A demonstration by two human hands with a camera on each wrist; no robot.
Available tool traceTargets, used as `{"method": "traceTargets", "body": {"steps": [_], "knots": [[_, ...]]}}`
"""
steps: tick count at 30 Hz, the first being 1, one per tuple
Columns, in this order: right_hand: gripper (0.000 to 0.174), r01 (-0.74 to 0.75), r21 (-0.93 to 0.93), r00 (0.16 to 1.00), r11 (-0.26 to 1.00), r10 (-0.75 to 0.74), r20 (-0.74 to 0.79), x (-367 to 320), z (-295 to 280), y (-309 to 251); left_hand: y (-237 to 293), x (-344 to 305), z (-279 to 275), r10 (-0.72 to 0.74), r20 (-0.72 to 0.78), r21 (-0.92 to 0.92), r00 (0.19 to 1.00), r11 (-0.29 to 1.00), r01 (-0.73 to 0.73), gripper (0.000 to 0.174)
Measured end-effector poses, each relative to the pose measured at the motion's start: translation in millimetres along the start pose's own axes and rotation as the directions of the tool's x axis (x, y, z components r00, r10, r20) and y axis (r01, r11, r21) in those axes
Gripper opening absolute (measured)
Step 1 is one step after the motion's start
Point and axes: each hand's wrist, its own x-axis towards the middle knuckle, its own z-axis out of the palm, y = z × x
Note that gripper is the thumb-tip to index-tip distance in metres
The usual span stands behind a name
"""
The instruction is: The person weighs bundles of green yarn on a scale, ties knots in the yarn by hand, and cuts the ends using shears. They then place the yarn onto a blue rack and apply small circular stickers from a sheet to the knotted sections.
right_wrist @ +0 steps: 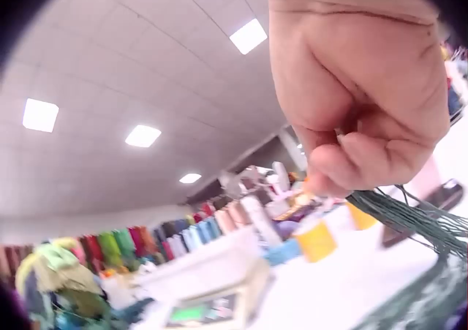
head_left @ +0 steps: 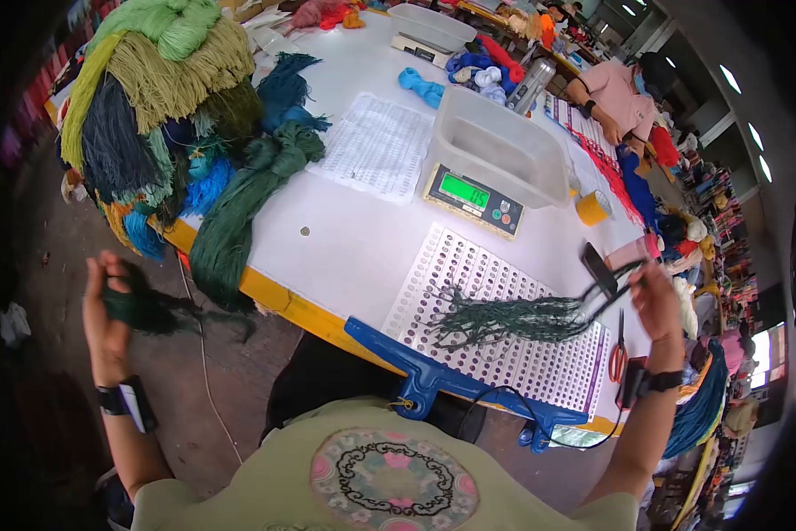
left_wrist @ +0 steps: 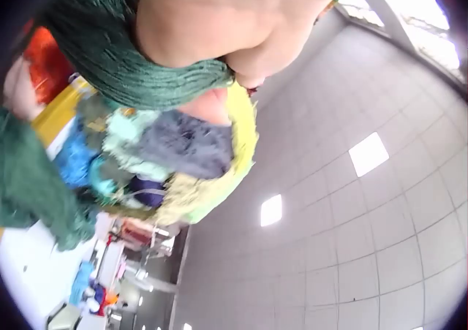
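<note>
Off the table's left side, my left hand [head_left: 107,310] grips a bundle of dark green yarn [head_left: 146,308], its loose ends trailing right. In the left wrist view the strands [left_wrist: 124,70] pass under the curled fingers. My right hand [head_left: 656,305] pinches one end of a second dark green yarn bundle [head_left: 522,320] between thumb and fingers, as the right wrist view confirms. That bundle stretches leftward over a white card [head_left: 433,257] with rows of dark oval holes. A thick dark green hank [head_left: 230,208] hangs over the table edge between the hands.
A blue clamp bar [head_left: 376,345] runs along the front edge. Behind the card stand a scale [head_left: 473,202] with a lit display and a clear plastic bin [head_left: 548,168]. Orange-handled scissors [head_left: 618,363] lie at right. Piled yarn [head_left: 119,133] fills the left; another person [head_left: 619,97] works beyond.
</note>
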Motion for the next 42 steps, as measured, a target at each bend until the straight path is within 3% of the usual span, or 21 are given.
{"method": "traceTargets", "body": {"steps": [1,2,4,5,8,10,11,13,17,19,21,22,23,25,26,27,31,34,37,39,42], "knots": [[0.024,0.124,0.029,0.991,0.992,-0.125,0.044,-3.0,19.0,-34.4,-24.4,0.3,4.6,0.029,-0.025,0.124,0.999,0.992,-0.026,0.022],[0.028,0.304,0.088,0.877,0.949,-0.314,0.365,5.8,25.6,-68.0,-44.2,-4.0,13.5,-0.029,-0.019,0.128,0.999,0.991,0.031,0.021],[0.029,0.359,0.279,0.880,0.890,-0.423,0.216,15.7,48.0,-126.3,-86.2,-16.7,53.2,-0.042,0.039,0.274,0.998,0.961,0.029,0.025],[0.028,0.352,0.411,0.773,0.841,-0.509,0.378,37.2,36.4,-153.0,-102.8,-18.9,64.0,-0.056,0.120,0.466,0.991,0.885,-0.006,0.033],[0.022,0.610,0.348,0.761,0.711,-0.649,-0.006,52.9,87.9,-231.5,-153.3,-14.4,78.7,-0.178,0.316,0.631,0.932,0.773,-0.066,0.039],[0.021,0.512,0.448,0.495,0.733,-0.678,0.544,108.8,47.7,-287.0,-183.0,-7.3,83.7,-0.229,0.333,0.647,0.915,0.761,-0.045,0.035],[0.021,0.514,0.448,0.495,0.732,-0.679,0.542,103.3,69.1,-299.6,-194.8,-4.8,88.2,-0.263,0.315,0.695,0.912,0.718,-0.032,0.035],[0.024,0.775,0.322,0.595,0.544,-0.799,-0.083,84.6,133.2,-315.8,-214.6,3.0,81.8,-0.347,0.232,0.796,0.909,0.604,0.027,0.036],[0.035,0.869,0.217,0.458,0.444,-0.889,-0.014,106.7,148.2,-323.8,-226.8,5.1,80.7,-0.337,0.137,0.846,0.932,0.529,0.067,0.034],[0.034,0.933,-0.052,0.355,0.356,-0.934,-0.034,127.5,160.8,-299.0,-224.9,3.2,85.9,-0.329,0.106,0.874,0.938,0.480,0.069,0.035],[0.025,0.815,0.078,0.579,0.575,-0.813,-0.054,178.6,156.4,-260.7,-225.0,5.0,85.0,-0.322,0.106,0.870,0.941,0.488,0.069,0.035],[0.028,0.742,0.160,0.646,0.651,-0.758,0.086,197.1,158.6,-223.2,-222.8,5.9,85.5,-0.344,0.090,0.872,0.935,0.480,0.093,0.036],[0.027,0.744,-0.340,0.661,0.575,-0.708,0.249,189.7,167.8,-184.1,-221.3,6.9,85.6,-0.366,0.073,0.874,0.928,0.472,0.117,0.038],[0.023,0.715,-0.533,0.698,0.453,-0.504,0.509,196.1,180.6,-101.5,-220.2,9.3,83.2,-0.381,0.078,0.864,0.921,0.486,0.128,0.038],[0.023,0.566,-0.816,0.735,0.116,-0.518,0.437,191.6,188.9,-58.7,-220.3,9.8,82.2,-0.393,0.083,0.856,0.916,0.499,0.137,0.038],[0.023,0.407,-0.907,0.838,0.106,-0.438,0.325,145.9,214.4,-45.9,-221.5,9.9,81.1,-0.393,0.084,0.854,0.916,0.501,0.137,0.038],[0.025,0.563,-0.824,0.683,-0.061,-0.527,0.506,86.5,209.1,22.2,-223.1,8.7,79.6,-0.374,0.070,0.855,0.925,0.500,0.138,0.035],[0.033,0.593,-0.805,0.625,-0.014,-0.622,0.471,37.4,214.4,30.7,-222.1,7.0,81.3,-0.373,0.088,0.854,0.924,0.505,0.123,0.037],[0.044,0.548,-0.807,0.736,0.219,-0.584,0.341,17.6,207.0,37.6,-224.3,5.8,78.6,-0.356,0.103,0.846,0.929,0.522,0.106,0.036],[0.045,0.533,-0.812,0.743,0.238,-0.590,0.315,9.5,201.4,37.4,-223.2,2.1,78.1,-0.343,0.105,0.839,0.933,0.534,0.102,0.035],[0.042,0.550,-0.785,0.733,0.286,-0.616,0.289,5.1,193.3,35.5,-215.3,-8.4,72.0,-0.343,0.169,0.631,0.924,0.758,0.165,0.034]]}}
